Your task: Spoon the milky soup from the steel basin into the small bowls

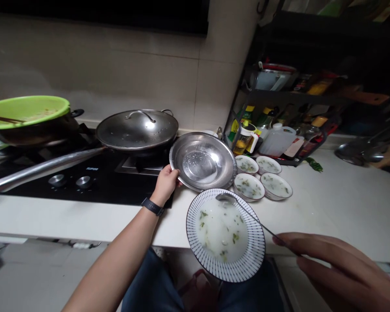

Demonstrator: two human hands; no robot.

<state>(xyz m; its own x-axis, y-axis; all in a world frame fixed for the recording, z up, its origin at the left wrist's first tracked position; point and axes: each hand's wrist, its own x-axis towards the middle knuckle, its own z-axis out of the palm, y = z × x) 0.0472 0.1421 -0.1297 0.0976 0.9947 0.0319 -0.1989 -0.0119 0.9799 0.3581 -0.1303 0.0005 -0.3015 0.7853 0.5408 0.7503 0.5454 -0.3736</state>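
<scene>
Right fingers (315, 246) grasping spoon (225, 197), long axis toward 10 o'clock | plate (192, 229) at their 9 o'clock, nearer than left fingers (169, 174), which grip basin (189, 148) at 2 o'clock

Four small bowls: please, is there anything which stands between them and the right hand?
Nothing visible stands between the right hand and the small bowls; only counter shows there. The ladle it holds reaches left, over the large patterned bowl.
</scene>
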